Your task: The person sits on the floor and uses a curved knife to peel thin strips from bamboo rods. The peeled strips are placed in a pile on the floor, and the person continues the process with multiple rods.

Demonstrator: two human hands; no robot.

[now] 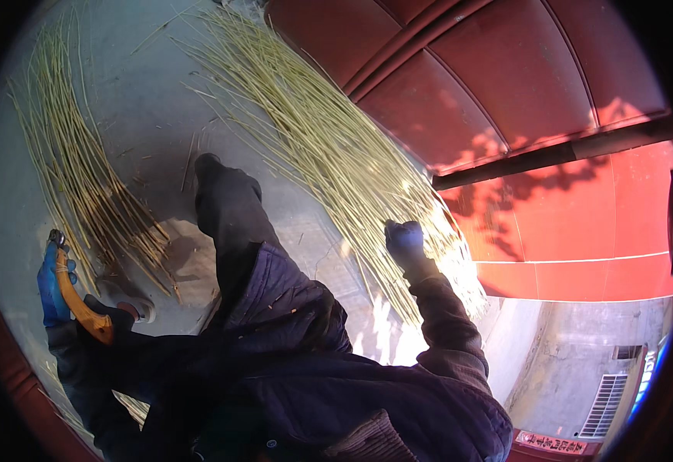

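Sticks in a big heap below the right hand, fingers curled, grip on any stick impossible to tell! Left hand wrapped round a curved wooden handle, far end of it unclear. Smaller heap over to the left, well apart: part-way at a guess, with plenty left in the big one, lower ends bleached by sunlight.

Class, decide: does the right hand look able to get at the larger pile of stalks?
Probably yes: the right hand appears over the larger pile of stalks, with nothing visible blocking it.
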